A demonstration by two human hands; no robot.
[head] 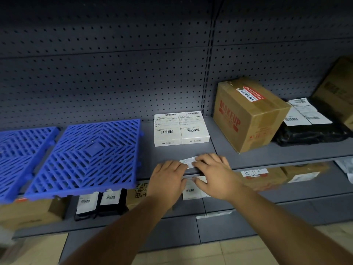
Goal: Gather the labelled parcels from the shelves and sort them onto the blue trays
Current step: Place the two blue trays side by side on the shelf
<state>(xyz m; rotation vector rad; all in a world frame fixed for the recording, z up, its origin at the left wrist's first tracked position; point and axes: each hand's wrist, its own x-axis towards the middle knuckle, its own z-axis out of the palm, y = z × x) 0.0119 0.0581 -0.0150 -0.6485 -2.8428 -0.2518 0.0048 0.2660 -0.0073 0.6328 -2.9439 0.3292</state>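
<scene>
Two blue lattice trays lie on the grey shelf: one (89,155) centre-left, another (21,155) at the far left. Two white labelled boxes (180,129) sit side by side right of the trays. A brown carton marked MAKEUP (250,115) stands further right. Black bags with white labels (307,127) lie beyond it. At the shelf's front edge, my left hand (168,178) and my right hand (214,175) hold a small white paper label (188,162) between their fingertips. What lies under the palms is hidden.
The lower shelf carries brown cartons (263,178), black labelled packets (99,203) and a white labelled parcel (191,192). A large brown box (338,88) stands at the far right. Pegboard backs the shelves. Tiled floor shows below.
</scene>
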